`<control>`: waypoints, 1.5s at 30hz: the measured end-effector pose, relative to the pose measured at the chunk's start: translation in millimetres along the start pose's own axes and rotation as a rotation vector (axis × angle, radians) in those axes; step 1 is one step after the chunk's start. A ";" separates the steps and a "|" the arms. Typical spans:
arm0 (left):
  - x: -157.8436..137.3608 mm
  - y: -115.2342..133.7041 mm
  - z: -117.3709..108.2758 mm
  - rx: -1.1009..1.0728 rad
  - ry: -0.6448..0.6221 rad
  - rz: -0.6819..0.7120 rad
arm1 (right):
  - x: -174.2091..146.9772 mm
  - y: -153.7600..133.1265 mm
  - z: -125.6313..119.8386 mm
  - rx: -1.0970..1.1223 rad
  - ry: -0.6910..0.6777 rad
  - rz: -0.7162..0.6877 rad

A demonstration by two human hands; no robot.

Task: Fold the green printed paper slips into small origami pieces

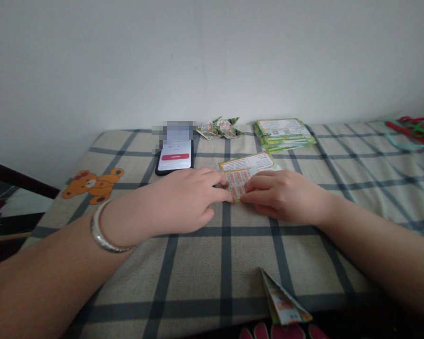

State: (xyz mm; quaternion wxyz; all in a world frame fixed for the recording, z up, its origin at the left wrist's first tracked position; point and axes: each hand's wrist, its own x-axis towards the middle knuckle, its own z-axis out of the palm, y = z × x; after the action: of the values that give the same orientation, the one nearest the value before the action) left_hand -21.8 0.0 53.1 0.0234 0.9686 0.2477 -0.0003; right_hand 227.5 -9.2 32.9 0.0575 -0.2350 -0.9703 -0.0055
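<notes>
A printed paper card (249, 165), green-edged with orange and white print, lies at a slant on the checked tablecloth between my hands. My left hand (192, 200), a silver bangle on its wrist, has its fingers closed at the card's left edge. On the opposite side, the fingers of my right hand (284, 194) are bent together over the card's lower right part. The fingers cover some of the card's edges. Close to me, a folded paper triangle (284, 301) of similar print lies at the table's front edge.
A phone (175, 160) with a lit screen lies behind my left hand. Folded paper pieces (219, 127) and a stack of printed cards (284, 133) are near the wall. A bear cutout (93, 183) lies left; coloured strands (419, 132) sit far right.
</notes>
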 end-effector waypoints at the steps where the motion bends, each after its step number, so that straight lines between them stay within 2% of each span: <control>1: 0.0 0.1 -0.6 -0.009 0.000 -0.001 | -0.5 0.8 -0.2 0.001 -0.007 -0.004; 14: 0.2 -2.7 -2.7 -0.063 0.003 0.015 | -5.7 4.4 -4.9 -0.041 -0.008 -0.021; 31: 1.3 -5.6 -7.5 -0.016 -0.028 0.010 | -12.8 4.5 -14.3 -0.087 -0.064 0.046; 45: 0.7 -5.8 -7.6 -0.037 -0.060 -0.021 | -19.4 7.3 -20.3 -0.069 -0.059 0.108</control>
State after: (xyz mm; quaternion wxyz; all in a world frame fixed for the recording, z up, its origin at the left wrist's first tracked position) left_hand -24.0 5.8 60.4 0.0487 0.9648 0.2571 -0.0252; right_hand 250.1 -12.4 50.7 0.0209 -0.2890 -0.9567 -0.0288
